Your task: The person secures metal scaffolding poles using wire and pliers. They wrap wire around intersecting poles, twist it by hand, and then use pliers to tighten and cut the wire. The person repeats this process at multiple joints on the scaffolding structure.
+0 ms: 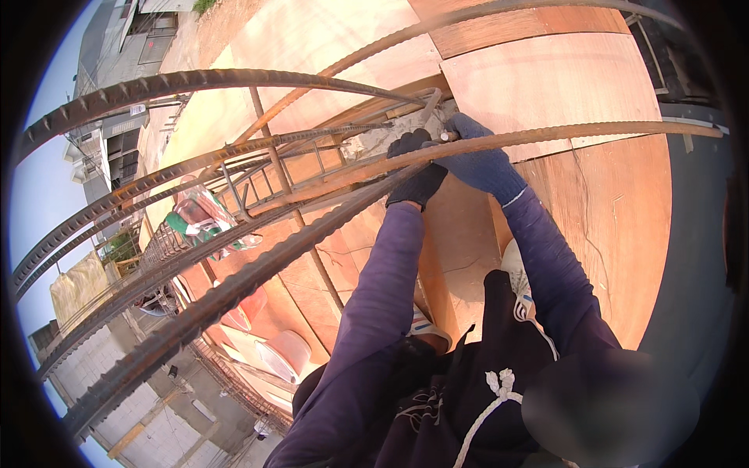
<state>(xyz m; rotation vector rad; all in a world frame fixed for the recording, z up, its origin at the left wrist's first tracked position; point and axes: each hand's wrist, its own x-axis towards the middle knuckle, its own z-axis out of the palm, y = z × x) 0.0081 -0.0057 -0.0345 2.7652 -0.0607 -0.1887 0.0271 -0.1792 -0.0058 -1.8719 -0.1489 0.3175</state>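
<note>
Left hand: the left hand (417,173), in a dark glove, is curled around the rusty bar (546,136) that runs across the plywood; the fingers wrap it from below.
Right hand: the right hand (480,160), in a blue glove, is closed on the same bar just beside the left hand, with a small metal tool (431,105) poking out above it; I cannot tell which hand holds the tool.
Bar: it lies over the plywood sheets (562,86), level with both hands.
Cage: more ribbed bars (195,78) fan out to the left of the rusty bar.
Shoes: white shoes (515,269) stand on the plywood below the bar.
</note>
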